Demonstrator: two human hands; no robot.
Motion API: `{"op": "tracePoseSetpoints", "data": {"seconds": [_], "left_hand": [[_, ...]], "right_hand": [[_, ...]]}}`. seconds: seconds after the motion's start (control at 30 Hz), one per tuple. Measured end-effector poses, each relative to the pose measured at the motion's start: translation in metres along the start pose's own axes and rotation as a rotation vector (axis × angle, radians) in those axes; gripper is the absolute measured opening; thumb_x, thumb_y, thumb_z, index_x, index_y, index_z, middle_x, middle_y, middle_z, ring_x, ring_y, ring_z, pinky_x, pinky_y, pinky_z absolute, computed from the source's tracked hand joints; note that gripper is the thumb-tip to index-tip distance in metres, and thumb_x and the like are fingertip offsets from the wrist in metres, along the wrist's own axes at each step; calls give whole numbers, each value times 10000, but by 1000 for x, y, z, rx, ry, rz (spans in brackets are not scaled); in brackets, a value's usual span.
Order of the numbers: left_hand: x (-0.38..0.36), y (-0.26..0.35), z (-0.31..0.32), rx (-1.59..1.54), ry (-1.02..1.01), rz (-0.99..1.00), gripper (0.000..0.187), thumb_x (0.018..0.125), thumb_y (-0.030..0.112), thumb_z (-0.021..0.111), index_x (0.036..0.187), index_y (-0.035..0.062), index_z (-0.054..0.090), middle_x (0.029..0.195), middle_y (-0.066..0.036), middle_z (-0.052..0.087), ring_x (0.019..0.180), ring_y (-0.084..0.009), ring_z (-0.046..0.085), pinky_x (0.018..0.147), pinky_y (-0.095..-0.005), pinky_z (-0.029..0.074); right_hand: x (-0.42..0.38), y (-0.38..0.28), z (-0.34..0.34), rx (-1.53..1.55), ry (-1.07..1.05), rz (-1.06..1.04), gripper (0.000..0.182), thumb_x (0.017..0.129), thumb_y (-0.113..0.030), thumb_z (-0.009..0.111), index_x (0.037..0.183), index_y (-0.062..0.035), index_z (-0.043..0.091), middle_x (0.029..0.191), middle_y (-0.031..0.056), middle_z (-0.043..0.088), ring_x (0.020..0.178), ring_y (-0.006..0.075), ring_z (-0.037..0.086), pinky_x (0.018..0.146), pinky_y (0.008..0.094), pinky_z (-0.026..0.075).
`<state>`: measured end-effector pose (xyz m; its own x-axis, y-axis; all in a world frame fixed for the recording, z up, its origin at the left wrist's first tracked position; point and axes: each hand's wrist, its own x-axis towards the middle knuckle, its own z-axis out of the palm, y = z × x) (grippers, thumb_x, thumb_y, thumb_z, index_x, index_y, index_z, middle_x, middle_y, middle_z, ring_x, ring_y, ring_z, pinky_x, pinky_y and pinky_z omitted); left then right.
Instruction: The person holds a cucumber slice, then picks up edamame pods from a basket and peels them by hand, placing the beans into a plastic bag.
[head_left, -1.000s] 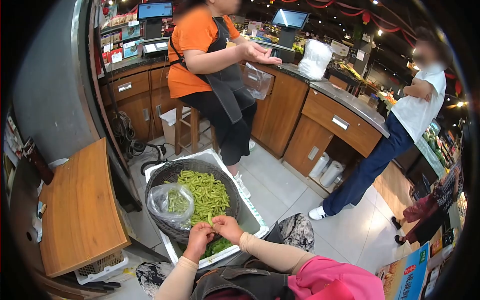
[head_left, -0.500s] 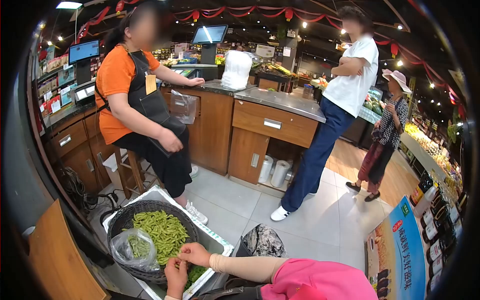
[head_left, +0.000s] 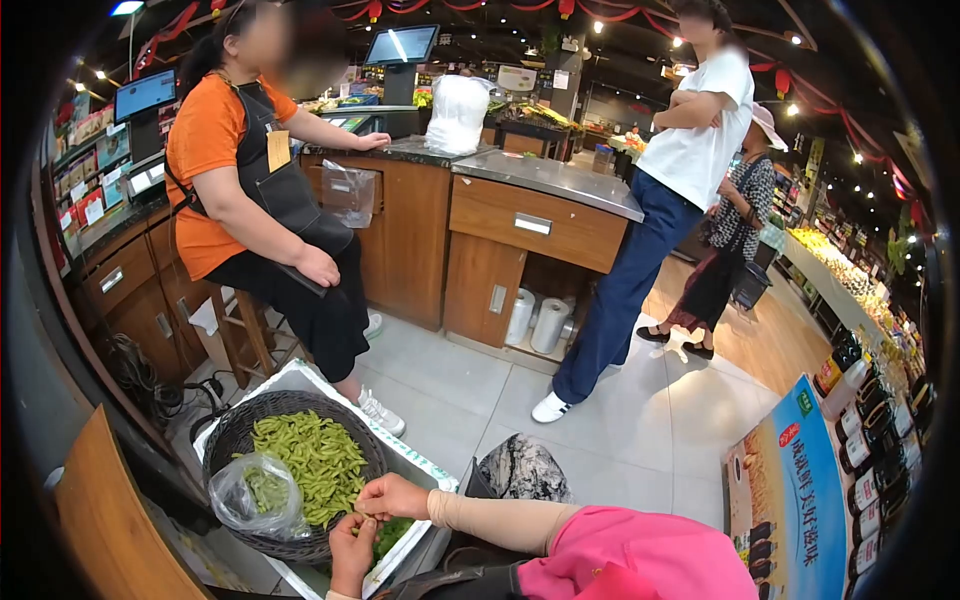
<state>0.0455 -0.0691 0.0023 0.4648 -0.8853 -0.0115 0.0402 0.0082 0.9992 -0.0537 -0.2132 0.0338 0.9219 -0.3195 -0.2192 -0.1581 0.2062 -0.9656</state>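
Setting: We sit low on a shop floor, looking down past our pink sleeve at a white crate on the tiles.
Right hand: Our right hand is over the basket's near edge, fingertips pinched together on a pod.
Left hand: Our left hand comes up from below, fingers curled to meet the right at the same pod; whether it grips the pod we cannot tell.
Pods: A green heap of pods fills the wicker basket, which sits in the crate.
Bag: A clear bag with a few pods lies on the basket's left side, just beside the heap.
Greens: More green stuff shows in the crate under our hands.
Nearby: A person in an orange shirt sits on a stool by the wooden counter; another in a white shirt stands with arms folded.
Left edge: A wooden board stands near the basket.
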Motion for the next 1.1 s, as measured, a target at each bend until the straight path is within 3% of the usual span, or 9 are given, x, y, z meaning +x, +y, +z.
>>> {"op": "tracePoseSetpoints", "data": {"seconds": [0.27, 0.5, 0.6, 0.7, 0.8, 1.0, 1.1], "left_hand": [[-6, 6, 1, -15, -125, 3, 187, 911, 107, 500, 892, -37, 618, 771, -55, 637, 666, -88, 566, 596, -225, 465], [-8, 16, 3, 52, -119, -15, 212, 935, 138, 481, 893, -20, 616, 777, -34, 624, 642, -70, 525, 574, -213, 427], [-9, 24, 6, 223, -14, 27, 187, 886, 118, 529, 804, -20, 625, 664, -76, 619, 569, -128, 550, 542, -260, 436], [-6, 20, 4, 443, 41, 235, 175, 850, 107, 552, 749, -20, 616, 615, -130, 582, 546, -213, 553, 536, -321, 428], [-9, 20, 8, 444, 98, 230, 168, 828, 105, 560, 728, -24, 600, 620, -174, 558, 554, -304, 550, 537, -377, 416], [-11, 22, 12, 562, 161, 266, 201, 836, 119, 552, 695, -22, 578, 615, -182, 549, 564, -349, 537, 527, -398, 405], [-12, 26, 11, 582, 160, 257, 209, 842, 139, 557, 715, -22, 592, 621, -180, 554, 557, -329, 543, 530, -402, 406]], "right_hand": [[-10, -7, -4, -37, -119, 94, 176, 860, -204, 632, 895, -32, 624, 717, -20, 605, 586, 41, 510, 507, 178, 375], [-8, -1, 3, 23, -36, 25, 138, 852, -158, 645, 862, -24, 614, 715, -2, 610, 588, 54, 524, 518, 192, 405], [-10, -6, 2, 2, 5, 69, 145, 849, -149, 647, 858, -9, 611, 726, 3, 616, 609, 52, 533, 525, 193, 411], [-8, 2, 5, -66, 53, -16, 145, 848, -134, 642, 854, 7, 608, 732, 11, 619, 638, 56, 548, 548, 212, 434], [-2, 12, 14, -90, 98, -113, 139, 852, -123, 630, 846, 14, 606, 733, 16, 620, 652, 69, 560, 580, 235, 459], [-3, 14, 19, -200, 186, -170, 158, 838, -122, 623, 779, 23, 609, 684, 46, 625, 630, 97, 573, 576, 266, 475], [1, 23, 22, -222, 236, -201, 175, 842, -125, 612, 750, 24, 613, 677, 55, 627, 625, 106, 570, 572, 271, 475]]}}
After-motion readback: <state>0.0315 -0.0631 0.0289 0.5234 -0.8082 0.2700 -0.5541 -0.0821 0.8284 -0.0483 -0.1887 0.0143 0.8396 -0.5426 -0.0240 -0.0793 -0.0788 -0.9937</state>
